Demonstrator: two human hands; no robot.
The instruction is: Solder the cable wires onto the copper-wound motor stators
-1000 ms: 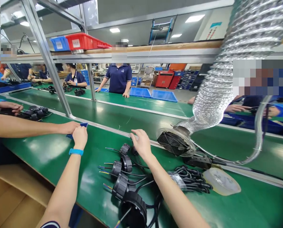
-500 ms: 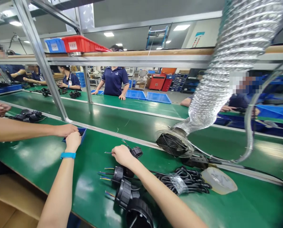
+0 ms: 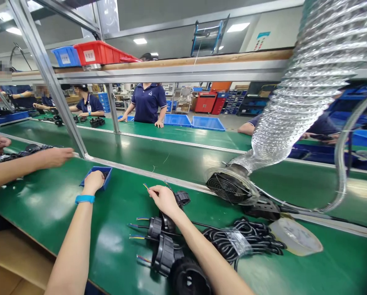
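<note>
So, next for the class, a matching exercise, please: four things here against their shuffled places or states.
Things
1. Wearer's left hand
2. Wearer's right hand
3. Coiled black cable bundle
4. Red plastic bin

Places or states
A. Bound with clear plastic wrap
B. Beside a blue plastic bin on a wooden shelf
C. At a small rectangular blue plastic box
D. Pinching thin coloured wire ends

Pairs: 1-C; 2-D; 3-A; 4-B

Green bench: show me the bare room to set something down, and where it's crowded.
Two bare patches of bench: one between the left arm and the black caps, another on the near side of the cables and tub. Crowded: from caps to tub, with the right hand at the caps' far end, and the blue tray, where the left hand is.
</note>
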